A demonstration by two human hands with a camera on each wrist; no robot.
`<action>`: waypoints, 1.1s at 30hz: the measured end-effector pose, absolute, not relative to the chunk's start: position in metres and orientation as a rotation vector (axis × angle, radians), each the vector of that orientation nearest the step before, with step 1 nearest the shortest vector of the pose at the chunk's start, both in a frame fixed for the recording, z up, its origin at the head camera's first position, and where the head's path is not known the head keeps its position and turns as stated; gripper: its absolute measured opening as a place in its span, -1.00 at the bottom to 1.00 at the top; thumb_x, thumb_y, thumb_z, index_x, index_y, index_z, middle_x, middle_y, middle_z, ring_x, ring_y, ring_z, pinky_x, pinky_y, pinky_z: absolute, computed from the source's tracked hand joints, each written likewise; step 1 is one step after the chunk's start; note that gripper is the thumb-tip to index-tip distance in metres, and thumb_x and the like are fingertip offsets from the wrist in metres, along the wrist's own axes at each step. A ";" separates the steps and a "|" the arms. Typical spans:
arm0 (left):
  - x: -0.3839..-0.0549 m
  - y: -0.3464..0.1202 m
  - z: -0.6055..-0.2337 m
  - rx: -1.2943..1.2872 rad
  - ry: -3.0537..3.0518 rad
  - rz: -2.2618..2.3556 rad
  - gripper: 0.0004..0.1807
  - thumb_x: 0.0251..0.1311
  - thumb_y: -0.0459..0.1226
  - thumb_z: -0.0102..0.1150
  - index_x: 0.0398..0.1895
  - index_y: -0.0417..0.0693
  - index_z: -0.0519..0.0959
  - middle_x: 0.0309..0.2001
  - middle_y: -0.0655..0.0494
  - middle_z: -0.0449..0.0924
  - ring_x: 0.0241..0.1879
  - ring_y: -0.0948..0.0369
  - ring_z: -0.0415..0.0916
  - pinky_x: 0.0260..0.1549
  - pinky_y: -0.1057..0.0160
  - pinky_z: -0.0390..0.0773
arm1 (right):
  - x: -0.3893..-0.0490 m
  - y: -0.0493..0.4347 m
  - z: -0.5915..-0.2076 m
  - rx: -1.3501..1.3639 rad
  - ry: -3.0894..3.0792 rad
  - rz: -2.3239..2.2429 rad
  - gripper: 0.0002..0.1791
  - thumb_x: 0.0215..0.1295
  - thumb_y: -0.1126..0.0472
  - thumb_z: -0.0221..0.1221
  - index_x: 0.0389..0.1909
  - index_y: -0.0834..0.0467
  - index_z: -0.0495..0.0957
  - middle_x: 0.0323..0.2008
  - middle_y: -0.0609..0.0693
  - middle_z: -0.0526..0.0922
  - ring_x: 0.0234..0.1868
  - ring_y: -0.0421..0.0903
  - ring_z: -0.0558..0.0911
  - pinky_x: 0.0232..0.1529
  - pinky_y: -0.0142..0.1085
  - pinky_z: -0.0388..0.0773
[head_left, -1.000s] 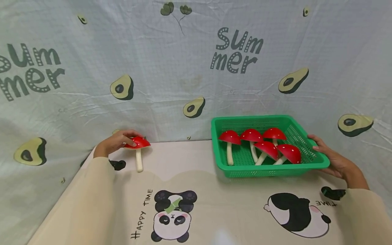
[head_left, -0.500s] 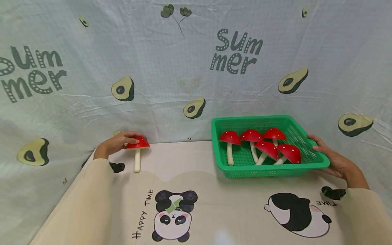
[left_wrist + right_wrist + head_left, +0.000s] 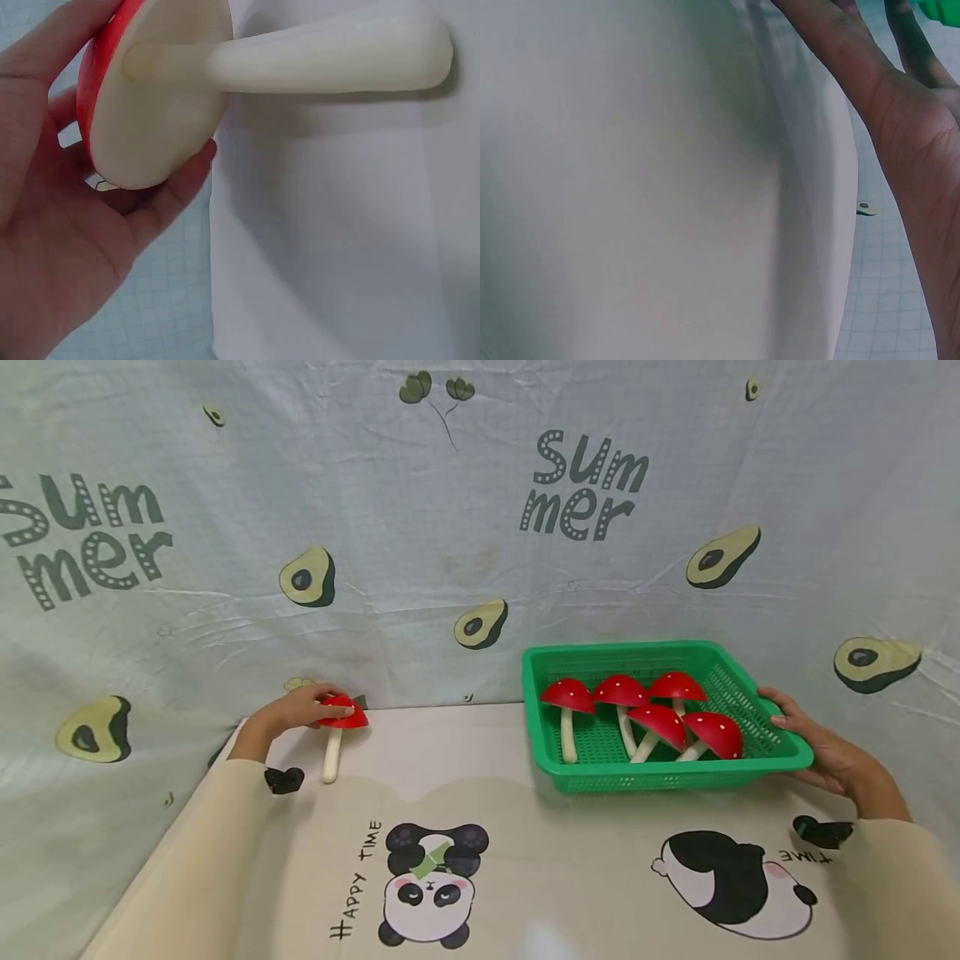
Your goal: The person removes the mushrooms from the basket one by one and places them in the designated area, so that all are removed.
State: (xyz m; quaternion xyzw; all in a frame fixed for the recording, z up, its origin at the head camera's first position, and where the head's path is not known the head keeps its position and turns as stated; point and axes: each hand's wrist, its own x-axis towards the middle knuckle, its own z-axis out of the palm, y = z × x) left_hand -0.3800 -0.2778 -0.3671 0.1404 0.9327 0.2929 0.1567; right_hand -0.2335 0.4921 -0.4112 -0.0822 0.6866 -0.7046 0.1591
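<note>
At the back left of the table, my left hand (image 3: 300, 706) grips a toy mushroom (image 3: 345, 712) by its red cap. The white stalk (image 3: 337, 56) points toward the front, tilted a little left. In the left wrist view the pale underside of the cap shows, with fingers around its edge. My right hand (image 3: 828, 756) holds the right end of a green plastic basket (image 3: 543, 752), its fingertips at the rim. Only a bit of the basket (image 3: 941, 10) shows in the right wrist view. Several more red mushrooms (image 3: 567, 696) with white dots lie inside the basket.
A light cloth printed with avocados and lettering (image 3: 420, 543) hangs right behind the table. The table cover (image 3: 555, 877) carries panda prints in front of the basket. Its left edge runs along below my left sleeve (image 3: 202, 860).
The mushroom in my left hand has tilted, so its stalk end has swung to the left. My right hand and the basket stay in place.
</note>
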 end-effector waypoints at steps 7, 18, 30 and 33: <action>-0.382 -0.275 -0.367 0.558 2.738 0.756 -0.47 0.37 -0.08 0.21 0.29 -0.15 0.47 0.20 -0.26 0.46 0.17 -0.17 0.34 0.05 -0.08 0.59 | -0.231 0.493 -0.414 -0.248 2.001 -2.000 -0.50 0.66 0.09 -0.30 0.44 -0.46 -0.09 0.12 -0.25 0.38 -0.04 -0.15 0.65 -0.07 -0.19 0.71; -0.367 -0.269 -0.357 0.522 2.830 0.743 -0.38 0.47 -0.02 0.07 0.37 -0.30 0.36 0.32 -0.39 0.36 0.22 -0.26 0.34 0.18 -0.25 0.46 | -0.232 0.492 -0.412 -0.257 1.936 -2.033 -0.49 0.67 0.11 -0.30 0.43 -0.48 -0.07 0.10 -0.26 0.45 -0.03 -0.12 0.68 -0.05 -0.17 0.70; -0.347 -0.243 -0.337 0.636 2.957 0.685 -0.45 0.44 -0.14 0.15 0.32 -0.34 0.42 0.30 -0.36 0.43 0.25 -0.30 0.41 0.20 -0.26 0.46 | -0.231 0.491 -0.411 -0.269 1.916 -2.049 -0.50 0.67 0.12 -0.29 0.42 -0.47 -0.03 0.10 -0.24 0.44 -0.03 -0.12 0.67 -0.05 -0.17 0.70; -0.339 -0.237 -0.336 0.698 2.973 0.684 -0.48 0.42 -0.16 0.17 0.29 -0.34 0.44 0.27 -0.34 0.46 0.22 -0.25 0.43 0.21 -0.25 0.44 | -0.232 0.491 -0.413 -0.272 1.915 -2.047 -0.50 0.67 0.12 -0.29 0.42 -0.47 -0.05 0.10 -0.24 0.44 -0.02 -0.12 0.67 -0.04 -0.16 0.70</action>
